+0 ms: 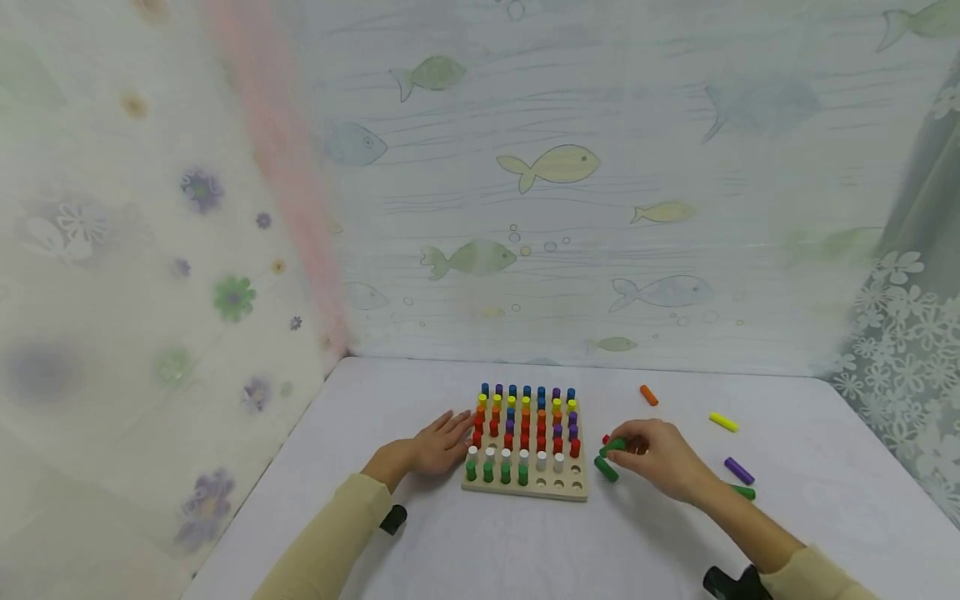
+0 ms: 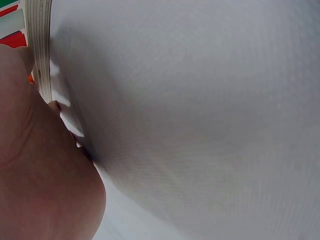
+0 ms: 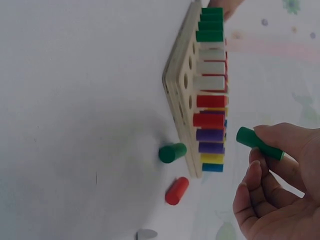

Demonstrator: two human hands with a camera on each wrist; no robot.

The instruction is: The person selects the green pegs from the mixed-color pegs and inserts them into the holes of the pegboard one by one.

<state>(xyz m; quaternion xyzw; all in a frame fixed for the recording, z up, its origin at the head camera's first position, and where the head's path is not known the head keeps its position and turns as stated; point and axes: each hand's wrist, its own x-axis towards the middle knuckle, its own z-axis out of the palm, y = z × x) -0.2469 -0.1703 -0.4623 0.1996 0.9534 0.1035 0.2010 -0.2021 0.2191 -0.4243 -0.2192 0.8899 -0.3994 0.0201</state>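
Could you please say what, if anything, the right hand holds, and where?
The right hand pinches a green peg around its middle, both ends showing.

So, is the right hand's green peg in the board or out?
Out: the right hand pinches the green peg, apart from the board in the right wrist view.

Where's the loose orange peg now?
In the head view, the loose orange peg lies on the white tabletop, right of the pegboard, beyond the right hand and left of the loose yellow peg.
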